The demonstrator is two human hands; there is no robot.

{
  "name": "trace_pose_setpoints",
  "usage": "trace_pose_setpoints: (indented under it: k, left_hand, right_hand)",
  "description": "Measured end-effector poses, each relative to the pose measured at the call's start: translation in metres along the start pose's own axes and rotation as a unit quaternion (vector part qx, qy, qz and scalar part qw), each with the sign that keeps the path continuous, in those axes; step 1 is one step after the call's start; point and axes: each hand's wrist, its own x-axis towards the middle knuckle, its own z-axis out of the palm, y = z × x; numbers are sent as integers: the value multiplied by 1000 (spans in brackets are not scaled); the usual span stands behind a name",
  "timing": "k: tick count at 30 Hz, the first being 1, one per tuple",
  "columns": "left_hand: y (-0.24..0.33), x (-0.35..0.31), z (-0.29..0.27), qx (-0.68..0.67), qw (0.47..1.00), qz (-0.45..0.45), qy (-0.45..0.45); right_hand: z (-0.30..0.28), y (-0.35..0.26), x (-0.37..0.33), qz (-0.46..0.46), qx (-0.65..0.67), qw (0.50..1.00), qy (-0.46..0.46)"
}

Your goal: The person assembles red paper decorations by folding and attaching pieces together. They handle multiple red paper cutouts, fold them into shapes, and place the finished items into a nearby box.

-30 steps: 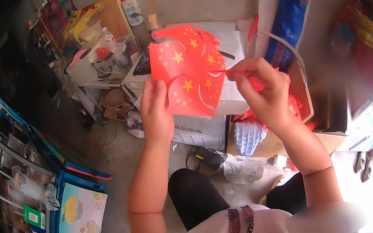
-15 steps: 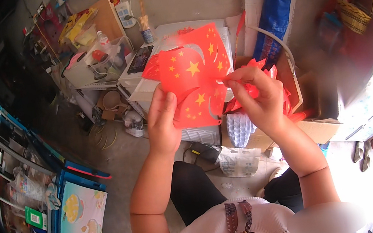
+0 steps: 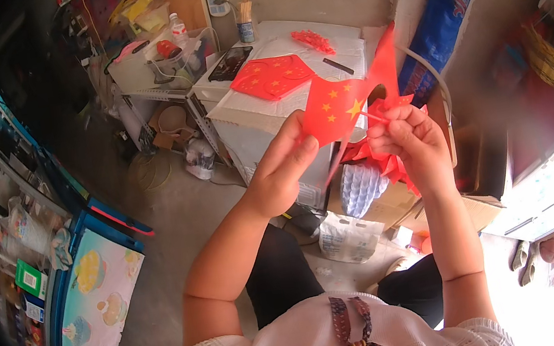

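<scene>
Between my hands is a red pinwheel sheet (image 3: 329,102) with yellow stars, its cut blades curling and partly turned edge-on. My left hand (image 3: 284,172) grips its left blade between thumb and fingers. Close to the sheet's middle, the fingers of my right hand (image 3: 415,141) are pinched on a thin red stick-like piece that points into the sheet; its far end is hard to make out. Beyond them, more red starred sheets (image 3: 270,78) lie stacked on a white tabletop (image 3: 272,43), beside a heap of small red pieces (image 3: 313,42).
Below my right hand stands a cardboard box (image 3: 461,206) with finished-looking red pinwheels (image 3: 398,168) and a bluish egg-tray-like piece (image 3: 360,189). A phone (image 3: 231,64), a dark strip (image 3: 338,66) and a can of sticks (image 3: 245,24) are on the tabletop. A white bag (image 3: 350,237) sits on the floor.
The pinwheel sheet has shifted right with both hands and turned from nearly face-on to partly edge-on. The stacked sheets and small red pieces on the tabletop now show more fully.
</scene>
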Motion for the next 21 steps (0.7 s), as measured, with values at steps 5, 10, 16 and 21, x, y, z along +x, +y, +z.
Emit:
trace_pose_setpoints:
  k: [5, 10, 16, 21]
  left_hand:
    - [1, -2, -2, 54, 998, -2, -31]
    - [3, -3, 0, 81, 993, -48, -75]
    - [16, 5, -2, 243, 966, 85, 7]
    - [11, -35, 16, 354, 878, 274, 169]
  right_hand:
    - [16, -2, -16, -122, -249, 961, 11]
    - [15, 1, -13, -206, -380, 902, 16]
    - [16, 19, -12, -419, -523, 737, 86]
    - [16, 24, -7, -506, -580, 625, 130]
